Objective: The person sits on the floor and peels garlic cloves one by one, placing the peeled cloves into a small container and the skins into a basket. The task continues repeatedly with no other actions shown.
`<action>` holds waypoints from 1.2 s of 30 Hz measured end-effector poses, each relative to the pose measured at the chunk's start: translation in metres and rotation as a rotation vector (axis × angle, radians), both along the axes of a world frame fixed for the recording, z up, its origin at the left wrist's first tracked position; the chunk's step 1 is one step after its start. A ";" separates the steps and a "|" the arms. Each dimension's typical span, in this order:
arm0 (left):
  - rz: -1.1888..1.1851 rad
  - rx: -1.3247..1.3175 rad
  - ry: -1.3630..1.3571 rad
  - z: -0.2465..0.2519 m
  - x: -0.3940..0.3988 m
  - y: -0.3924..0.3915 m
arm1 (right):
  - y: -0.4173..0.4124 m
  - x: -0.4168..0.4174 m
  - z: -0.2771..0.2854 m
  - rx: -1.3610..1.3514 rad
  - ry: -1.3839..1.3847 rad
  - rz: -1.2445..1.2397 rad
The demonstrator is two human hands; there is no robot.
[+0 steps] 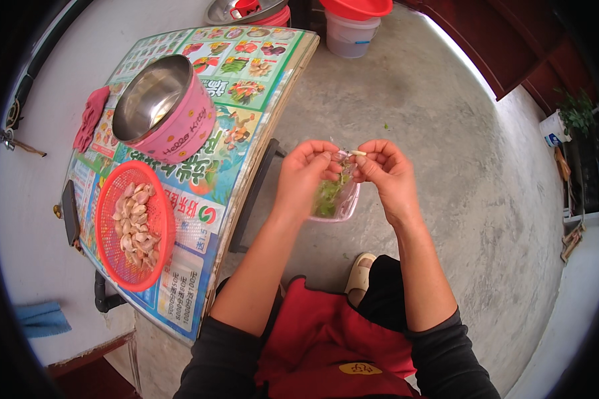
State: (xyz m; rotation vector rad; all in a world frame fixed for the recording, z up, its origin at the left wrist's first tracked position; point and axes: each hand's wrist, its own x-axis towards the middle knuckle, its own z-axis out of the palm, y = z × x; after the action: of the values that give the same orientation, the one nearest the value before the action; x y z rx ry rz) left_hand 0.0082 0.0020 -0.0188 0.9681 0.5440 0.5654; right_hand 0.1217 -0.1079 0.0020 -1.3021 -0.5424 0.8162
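Note:
My right hand (388, 172) pinches a pale garlic clove (358, 152) between thumb and fingertips. Close beside it, my left hand (303, 172) has its thumb and fingers closed on a purplish bit of garlic skin (341, 154). Both hands are held above a small pinkish plastic bin (347, 212) on the floor, partly hidden by them, with green vegetable scraps (328, 197) inside. To my left, a red plastic colander (167, 229) on the table holds many unpeeled garlic cloves (139, 212). Behind it stands a pink pot (189, 127) with a steel inside.
The table (242, 172) has a printed cover. A pink cloth (91, 119) and a dark phone-like object (71, 213) lie along its wall side. A bucket (349, 35) under a red basin (358, 7) stands on the concrete floor (459, 164). My slippered foot (359, 277) is below.

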 end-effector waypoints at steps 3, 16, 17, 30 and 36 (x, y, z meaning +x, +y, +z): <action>0.026 0.176 0.127 -0.015 0.005 0.005 | 0.001 0.004 0.003 0.009 0.009 -0.050; 0.214 0.427 0.198 -0.056 0.035 0.018 | -0.021 0.022 0.021 0.082 0.045 -0.158; 0.215 0.460 0.171 -0.059 0.036 0.020 | -0.024 0.024 0.023 0.087 0.061 -0.171; -0.133 0.909 0.857 -0.108 0.017 0.021 | -0.037 0.035 0.037 0.177 0.151 -0.230; 0.081 0.556 0.772 -0.106 0.018 0.010 | -0.039 0.031 0.036 0.174 0.177 -0.222</action>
State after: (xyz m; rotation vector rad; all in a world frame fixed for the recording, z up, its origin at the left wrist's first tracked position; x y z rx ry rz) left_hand 0.0263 0.0117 -0.1244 1.7171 1.1501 0.4039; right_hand 0.1531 -0.1474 0.0378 -1.0951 -0.3138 0.6757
